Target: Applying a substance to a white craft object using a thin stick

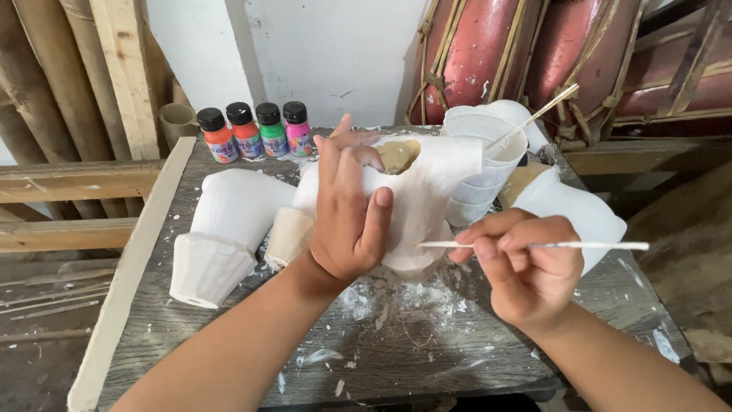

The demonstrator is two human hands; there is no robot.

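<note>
Nearest, the right hand [526, 271] pinches a thin white stick [534, 246] against the white clay figure [427, 191], which the left hand [347, 210] clasps on the paint-spattered tabletop [396, 358], with four small paint bottles [255, 131] behind.

Four small paint bottles [255, 130] stand behind white clay pots [229, 229] and stacked cups [480, 164].

Two bare forearms, sleeveless, no jewellery, unpainted nails

Soft, even daylight, faint shadows, mild glare on white paint, sharp centre, slight wide-angle edge stretch.
</note>
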